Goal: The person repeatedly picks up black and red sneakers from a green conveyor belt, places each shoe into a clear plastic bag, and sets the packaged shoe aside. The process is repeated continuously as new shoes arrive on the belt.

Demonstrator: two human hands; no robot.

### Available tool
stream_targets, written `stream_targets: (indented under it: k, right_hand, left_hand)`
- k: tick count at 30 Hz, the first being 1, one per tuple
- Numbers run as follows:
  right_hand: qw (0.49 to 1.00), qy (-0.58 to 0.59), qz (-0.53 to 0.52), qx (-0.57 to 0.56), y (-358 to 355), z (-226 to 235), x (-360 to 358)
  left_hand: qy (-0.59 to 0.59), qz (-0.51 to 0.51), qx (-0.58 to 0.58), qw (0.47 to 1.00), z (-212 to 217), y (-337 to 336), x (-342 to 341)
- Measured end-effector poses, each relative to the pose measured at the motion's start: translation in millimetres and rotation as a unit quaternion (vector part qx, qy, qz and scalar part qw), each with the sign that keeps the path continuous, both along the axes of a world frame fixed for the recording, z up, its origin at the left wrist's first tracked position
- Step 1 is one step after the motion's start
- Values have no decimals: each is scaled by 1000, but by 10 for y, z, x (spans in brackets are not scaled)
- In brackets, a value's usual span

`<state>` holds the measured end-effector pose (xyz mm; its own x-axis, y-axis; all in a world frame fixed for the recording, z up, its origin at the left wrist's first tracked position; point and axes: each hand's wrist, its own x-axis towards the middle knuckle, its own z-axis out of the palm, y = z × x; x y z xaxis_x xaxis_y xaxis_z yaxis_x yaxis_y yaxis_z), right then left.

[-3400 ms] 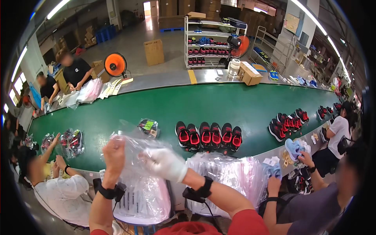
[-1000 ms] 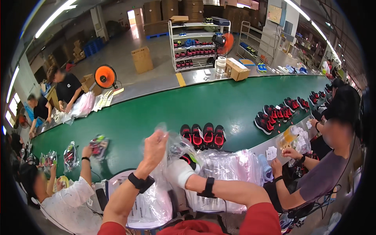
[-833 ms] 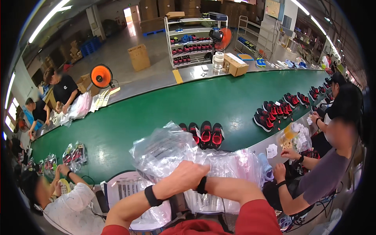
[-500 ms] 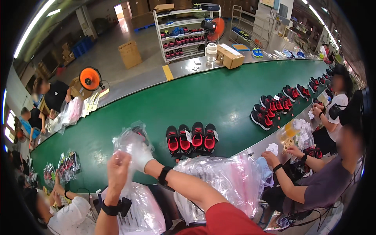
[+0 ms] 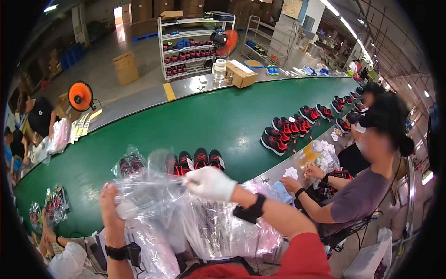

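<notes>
A clear plastic bag (image 5: 151, 186) stretches between my two hands above the near edge of the green belt. My right hand (image 5: 211, 183), in a white glove, pinches its right side. My bare left hand (image 5: 112, 207) is closed at the bag's left side; its fingertips point up and are partly blurred. Just beyond lies a pair of black and red shoes inside a clear bag (image 5: 131, 166). Unbagged black and red shoes (image 5: 200, 159) stand in a row behind my right hand, partly hidden by the plastic. Below my hands lies a stack of clear bags (image 5: 223, 228).
The green belt (image 5: 209, 111) runs across, with more shoes (image 5: 274, 139) to the right and bagged shoes (image 5: 56, 203) at left. A co-worker (image 5: 357, 186) sits at right handling small items. A cardboard box (image 5: 240, 74) and jug (image 5: 219, 71) stand on the far ledge.
My right hand has drawn away from the bagged shoes, which now lie on the belt, and moved right. An empty bag is now spread between my hands. The view has swung right.
</notes>
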<state>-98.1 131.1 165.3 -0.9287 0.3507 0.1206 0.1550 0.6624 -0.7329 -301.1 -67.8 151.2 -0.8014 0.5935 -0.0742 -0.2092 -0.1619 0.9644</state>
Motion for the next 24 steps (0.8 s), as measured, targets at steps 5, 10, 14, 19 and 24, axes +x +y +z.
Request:
stream_targets:
  k: [5,10,14,19,24]
  right_hand:
    - [919,-5,-117,377,-290,469,260]
    - [929,77,68,356,-705,-8,-8]
    - [987,125,86,56,-503,-857,-45]
    - [955,223,87,177,-94,-1136,-321]
    - [957,-91,165,222,-741,-352,-561]
  left_hand:
    - [138,-22,-20,990,-122,189,402]
    - [255,-141,19,956,302,295,854]
    - [380,-502,-78,773,340,-243,1601]
    - [269,-234,-217,909,87,-376,1061]
    - [207,50,-106,971,100,-112,218]
